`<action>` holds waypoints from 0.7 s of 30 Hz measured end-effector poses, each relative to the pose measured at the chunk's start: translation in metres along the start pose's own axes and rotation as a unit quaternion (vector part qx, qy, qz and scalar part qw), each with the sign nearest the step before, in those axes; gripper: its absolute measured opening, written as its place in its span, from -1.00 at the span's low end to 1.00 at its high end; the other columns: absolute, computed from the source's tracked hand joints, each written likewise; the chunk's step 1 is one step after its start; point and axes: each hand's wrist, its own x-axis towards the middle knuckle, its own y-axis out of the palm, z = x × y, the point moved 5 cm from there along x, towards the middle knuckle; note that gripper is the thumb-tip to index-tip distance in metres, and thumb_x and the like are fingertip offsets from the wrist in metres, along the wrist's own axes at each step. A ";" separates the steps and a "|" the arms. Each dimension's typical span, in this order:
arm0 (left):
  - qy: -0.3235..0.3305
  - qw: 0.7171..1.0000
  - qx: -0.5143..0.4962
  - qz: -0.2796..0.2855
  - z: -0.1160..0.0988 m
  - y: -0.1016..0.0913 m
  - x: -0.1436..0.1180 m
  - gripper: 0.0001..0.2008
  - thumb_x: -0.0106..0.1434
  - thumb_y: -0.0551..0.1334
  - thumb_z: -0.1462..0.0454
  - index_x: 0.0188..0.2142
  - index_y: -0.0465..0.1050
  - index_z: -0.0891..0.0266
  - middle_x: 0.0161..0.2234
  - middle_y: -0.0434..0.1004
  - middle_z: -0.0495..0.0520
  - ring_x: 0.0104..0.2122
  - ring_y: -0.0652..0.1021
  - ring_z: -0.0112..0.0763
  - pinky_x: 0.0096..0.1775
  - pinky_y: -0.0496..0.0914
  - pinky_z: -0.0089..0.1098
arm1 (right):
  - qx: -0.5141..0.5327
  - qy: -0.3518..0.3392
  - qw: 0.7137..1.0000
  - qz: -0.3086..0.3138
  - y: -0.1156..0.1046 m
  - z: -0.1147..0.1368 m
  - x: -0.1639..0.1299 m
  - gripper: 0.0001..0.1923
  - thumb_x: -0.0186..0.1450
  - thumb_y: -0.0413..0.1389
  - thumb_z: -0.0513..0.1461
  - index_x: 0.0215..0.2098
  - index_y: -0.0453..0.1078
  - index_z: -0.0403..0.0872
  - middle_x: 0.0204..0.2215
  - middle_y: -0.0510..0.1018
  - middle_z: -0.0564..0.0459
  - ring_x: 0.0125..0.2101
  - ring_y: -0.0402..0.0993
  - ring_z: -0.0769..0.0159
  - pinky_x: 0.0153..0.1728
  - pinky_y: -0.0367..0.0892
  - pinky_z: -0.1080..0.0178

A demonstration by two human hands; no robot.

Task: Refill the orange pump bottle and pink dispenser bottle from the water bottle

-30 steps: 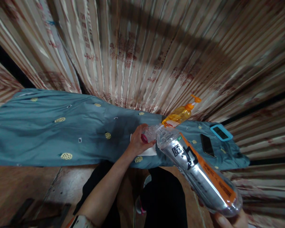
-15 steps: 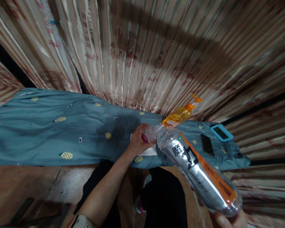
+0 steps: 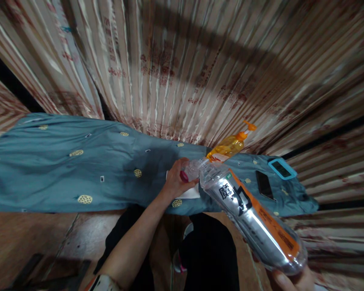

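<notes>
A large clear plastic bottle (image 3: 245,214) with a silver and orange label is tilted, its base raised toward me at the lower right and its neck pointing to the upper left. My right hand (image 3: 295,279) grips it near the base; most of those fingers are hidden beneath it. The bottle's mouth meets a small clear container (image 3: 195,166) with a pink part at one end. Around that container my left hand (image 3: 176,180) is closed. Whether liquid flows between the two is unclear. A white sheet (image 3: 191,193) lies under the container.
Behind the large bottle's neck stands an orange pump bottle (image 3: 226,148). A dark phone (image 3: 264,185) and a blue-framed device (image 3: 282,168) lie to the right on the teal pineapple-print cloth (image 3: 109,161). Pleated curtains (image 3: 170,60) hang close behind and to the right.
</notes>
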 end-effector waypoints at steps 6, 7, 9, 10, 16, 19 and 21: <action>0.008 1.000 -0.003 -0.006 0.000 0.000 0.000 -0.31 -0.01 0.46 0.08 0.07 0.31 0.21 -0.01 0.54 0.18 -0.01 0.59 -0.08 0.08 0.46 -0.09 | -0.036 -0.023 0.999 -0.017 -0.001 -0.002 0.001 -0.13 0.10 0.27 0.18 0.26 0.27 -0.03 0.24 0.38 -0.18 0.28 0.23 -0.25 0.32 -0.03 -0.28; 0.008 1.000 -0.002 -0.006 0.001 0.000 0.000 -0.31 -0.01 0.46 0.08 0.07 0.31 0.21 -0.01 0.55 0.18 -0.01 0.59 -0.08 0.08 0.46 -0.09 | -0.042 -0.029 0.999 -0.018 -0.004 -0.006 0.002 -0.11 0.10 0.27 0.18 0.26 0.27 -0.03 0.20 0.42 -0.18 0.26 0.27 -0.26 0.30 0.04 -0.27; 0.008 1.000 0.000 -0.006 0.000 0.000 0.000 -0.31 -0.02 0.47 0.09 0.07 0.32 0.21 -0.02 0.55 0.17 -0.02 0.59 -0.07 0.08 0.46 -0.09 | -0.041 -0.035 0.998 -0.014 -0.007 -0.014 0.003 -0.11 0.09 0.30 0.15 0.28 0.27 -0.04 0.12 0.49 -0.18 0.21 0.33 -0.24 0.23 0.19 -0.22; 0.008 1.000 0.000 -0.005 0.000 -0.001 0.001 -0.31 -0.03 0.47 0.10 0.07 0.32 0.20 -0.02 0.55 0.17 -0.02 0.59 -0.08 0.08 0.46 -0.10 | -0.037 -0.038 0.999 -0.009 -0.008 -0.016 0.004 -0.12 0.09 0.30 0.13 0.28 0.27 -0.04 0.10 0.51 -0.18 0.19 0.36 -0.22 0.19 0.26 -0.18; -0.003 1.000 -0.007 -0.003 -0.001 -0.002 0.001 -0.31 -0.04 0.46 0.10 0.06 0.32 0.19 0.00 0.55 0.18 0.00 0.58 -0.09 0.10 0.44 -0.08 | -0.005 -0.017 1.000 0.004 -0.004 -0.014 0.001 -0.06 0.06 0.33 0.12 0.31 0.23 -0.01 0.17 0.45 -0.21 0.10 0.44 -0.17 0.07 0.38 -0.14; -0.007 1.000 -0.012 -0.004 0.000 -0.002 0.001 -0.33 -0.03 0.46 0.10 0.06 0.32 0.17 -0.01 0.55 0.16 0.00 0.59 -0.11 0.10 0.44 -0.09 | 0.003 -0.014 1.000 0.002 -0.001 -0.011 0.001 -0.02 0.04 0.34 0.14 0.32 0.21 0.00 0.18 0.43 -0.22 0.12 0.42 -0.21 0.08 0.36 -0.20; -0.008 1.000 -0.011 -0.005 0.001 -0.001 0.002 -0.33 -0.03 0.46 0.11 0.06 0.32 0.16 -0.02 0.56 0.14 0.00 0.59 -0.12 0.09 0.45 -0.09 | 0.007 -0.017 1.000 -0.004 0.001 -0.010 0.001 -0.02 0.02 0.35 0.15 0.30 0.24 -0.02 0.11 0.48 -0.21 0.17 0.37 -0.24 0.16 0.26 -0.27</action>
